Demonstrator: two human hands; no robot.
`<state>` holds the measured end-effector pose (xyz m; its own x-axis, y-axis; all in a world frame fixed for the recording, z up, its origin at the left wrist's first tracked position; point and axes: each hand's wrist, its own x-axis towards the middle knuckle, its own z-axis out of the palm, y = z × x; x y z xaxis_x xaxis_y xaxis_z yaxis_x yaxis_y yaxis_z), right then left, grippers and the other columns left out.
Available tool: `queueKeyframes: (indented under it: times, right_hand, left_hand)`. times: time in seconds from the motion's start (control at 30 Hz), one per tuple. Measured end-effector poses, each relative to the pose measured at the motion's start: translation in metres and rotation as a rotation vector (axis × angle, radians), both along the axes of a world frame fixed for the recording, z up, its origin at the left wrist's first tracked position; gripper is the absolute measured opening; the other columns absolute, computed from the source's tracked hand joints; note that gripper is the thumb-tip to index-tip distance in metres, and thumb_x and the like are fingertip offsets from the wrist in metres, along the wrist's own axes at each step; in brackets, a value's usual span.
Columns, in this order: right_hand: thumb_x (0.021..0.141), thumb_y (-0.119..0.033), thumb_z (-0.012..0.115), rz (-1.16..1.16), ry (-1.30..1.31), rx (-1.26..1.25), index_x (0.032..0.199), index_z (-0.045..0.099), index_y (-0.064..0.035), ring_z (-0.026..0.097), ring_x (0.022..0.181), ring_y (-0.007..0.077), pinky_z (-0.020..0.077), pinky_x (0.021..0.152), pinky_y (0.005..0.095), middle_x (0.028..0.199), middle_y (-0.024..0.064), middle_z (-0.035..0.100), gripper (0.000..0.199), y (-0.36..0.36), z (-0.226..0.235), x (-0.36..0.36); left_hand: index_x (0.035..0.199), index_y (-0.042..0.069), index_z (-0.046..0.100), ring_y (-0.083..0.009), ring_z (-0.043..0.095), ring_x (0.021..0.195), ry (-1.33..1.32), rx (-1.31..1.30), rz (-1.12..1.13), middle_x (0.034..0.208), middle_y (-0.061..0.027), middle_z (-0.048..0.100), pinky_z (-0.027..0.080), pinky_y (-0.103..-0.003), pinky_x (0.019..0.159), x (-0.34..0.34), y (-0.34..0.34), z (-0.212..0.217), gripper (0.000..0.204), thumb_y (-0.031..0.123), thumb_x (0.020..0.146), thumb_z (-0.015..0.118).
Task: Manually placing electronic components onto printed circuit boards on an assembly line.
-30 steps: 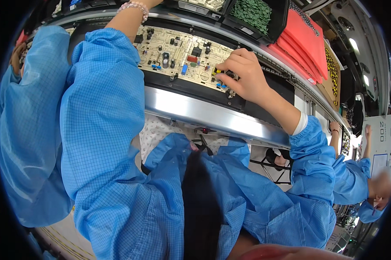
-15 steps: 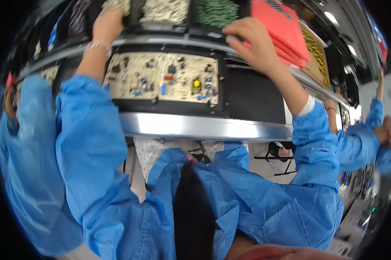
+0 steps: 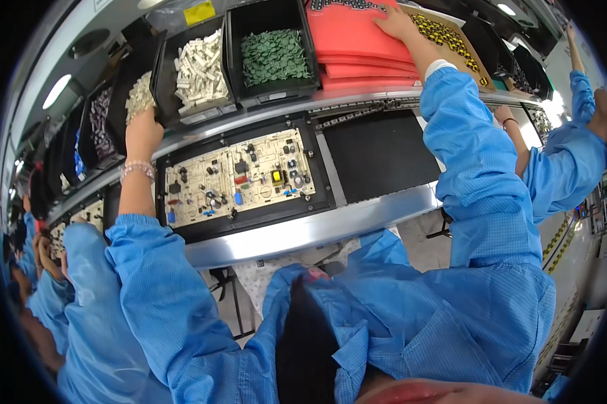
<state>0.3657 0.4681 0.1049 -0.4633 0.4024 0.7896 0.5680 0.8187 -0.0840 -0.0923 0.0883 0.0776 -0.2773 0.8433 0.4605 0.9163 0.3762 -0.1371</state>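
A beige circuit board (image 3: 239,178) with several mounted parts lies in a black carrier (image 3: 317,195) on the conveyor in front of me. My left hand (image 3: 142,131), a bead bracelet on its wrist, reaches up into a black bin of small cream parts (image 3: 138,94); its fingertips are buried there. My right hand (image 3: 396,20) rests with fingers spread on the top sheet of a red foam stack (image 3: 357,44), beside a row of small dark parts (image 3: 337,5). Both blue sleeves stretch over the conveyor.
A bin of white connectors (image 3: 199,64) and a bin of green parts (image 3: 273,57) stand between my hands. A brown tray of yellow-black parts (image 3: 445,34) sits right of the red stack. Co-workers in blue coats work at right (image 3: 566,155) and left (image 3: 41,269).
Both hands left the circuit board and rose to the shelf: the left into the cream-parts bin, the right onto the red stack. The view has tilted upward.
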Motion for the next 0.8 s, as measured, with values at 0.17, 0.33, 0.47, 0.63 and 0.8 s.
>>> queueKeyframes:
  times: [0.17, 0.33, 0.47, 0.63, 0.8]
  right_hand:
    - [0.086, -0.031, 0.054, -0.07, -0.021, -0.072, 0.127, 0.054, -0.0161, 0.048, 0.12, 0.0355, 0.04, 0.101, 0.0433, 0.131, 0.0183, 0.05, 0.043, 0.021, 0.004, 0.015]
    - [0.086, -0.043, 0.051, -0.354, -0.147, -0.33, 0.127, 0.054, -0.0237, 0.055, 0.111, 0.0361, 0.0425, 0.097, 0.0453, 0.122, 0.0176, 0.058, 0.046, 0.05, 0.006, 0.037]
    - [0.083, -0.038, 0.055, -0.26, -0.115, -0.3, 0.113, 0.065, -0.0199, 0.061, 0.099, 0.0364, 0.0474, 0.09, 0.046, 0.106, 0.0177, 0.065, 0.036, 0.041, 0.017, 0.016]
    - [0.079, -0.033, 0.059, -0.366, -0.041, -0.214, 0.099, 0.071, -0.0154, 0.065, 0.088, 0.0358, 0.0516, 0.082, 0.0448, 0.093, 0.0175, 0.068, 0.029, 0.039, 0.017, 0.027]
    - [0.079, -0.032, 0.06, -0.413, 0.002, -0.25, 0.091, 0.072, -0.0106, 0.065, 0.086, 0.0358, 0.0519, 0.08, 0.0449, 0.09, 0.0184, 0.067, 0.027, 0.036, 0.02, 0.024]
  left_hand:
    - [0.092, 0.0, 0.062, -0.0379, 0.061, 0.09, 0.034, 0.023, -0.024, 0.091, -0.02, 0.064, 0.049, -0.047, 0.08, 0.017, 0.01, 0.018, 0.022, 0.007, 0.074, 0.052]
    - [0.094, 0.0, 0.058, -0.0422, 0.061, 0.087, -0.092, 0.071, 0.004, 0.09, -0.0267, 0.064, 0.049, -0.051, 0.078, 0.017, 0.036, 0.014, 0.023, 0.009, 0.074, 0.053]
    - [0.095, 0.002, 0.061, -0.0402, 0.061, 0.092, -0.15, 0.052, 0.08, 0.092, -0.023, 0.066, 0.049, -0.048, 0.08, 0.016, 0.029, 0.012, 0.024, 0.011, 0.074, 0.054]
    - [0.101, 0.002, 0.066, -0.0351, 0.062, 0.095, -0.252, 0.078, 0.034, 0.095, -0.0181, 0.066, 0.049, -0.041, 0.081, 0.013, 0.041, 0.014, 0.029, 0.01, 0.075, 0.054]
    - [0.094, 0.004, 0.067, -0.0302, 0.062, 0.09, -0.222, 0.589, -0.075, 0.097, -0.0155, 0.064, 0.049, -0.039, 0.08, 0.04, 0.057, 0.03, 0.022, 0.003, 0.075, 0.054]
